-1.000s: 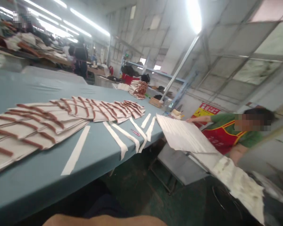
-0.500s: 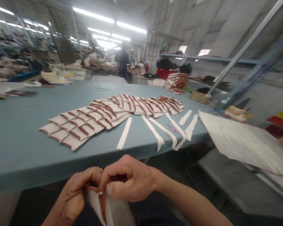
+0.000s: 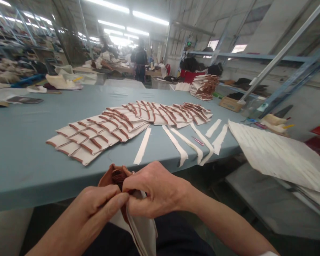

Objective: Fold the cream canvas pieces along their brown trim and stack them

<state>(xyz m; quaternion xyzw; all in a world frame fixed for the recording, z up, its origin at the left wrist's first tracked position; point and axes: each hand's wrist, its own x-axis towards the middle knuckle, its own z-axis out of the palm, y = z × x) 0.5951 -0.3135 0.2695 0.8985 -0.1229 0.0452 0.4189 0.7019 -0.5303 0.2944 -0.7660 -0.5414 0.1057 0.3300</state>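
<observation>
"Since you're standing nearer, how many things do the left hand (image 3: 94, 208) and the right hand (image 3: 160, 192) have?"

"One between them. Both pinch a single white cloth piece (image 3: 147, 233), fingertips close together. Its pale part hangs below the hands; its brown edging (image 3: 106, 176) pokes up above them."

"And on the counter (image 3: 42, 122)?"

"Six white strips (image 3: 142, 146) beyond the right hand, with one slim pinkish tool (image 3: 198, 141) lying among them."

"That fanned row (image 3: 130, 121) past both hands?"

"White with brown edges, overlapping too much for me to give a number. One stack (image 3: 202, 87) in the same colours stands well beyond the right hand, to its right, and one box (image 3: 230, 104) sits just right of that."

"Off the other way?"

"One dark flat object (image 3: 26, 100), well beyond the left hand and out to its left."
</observation>
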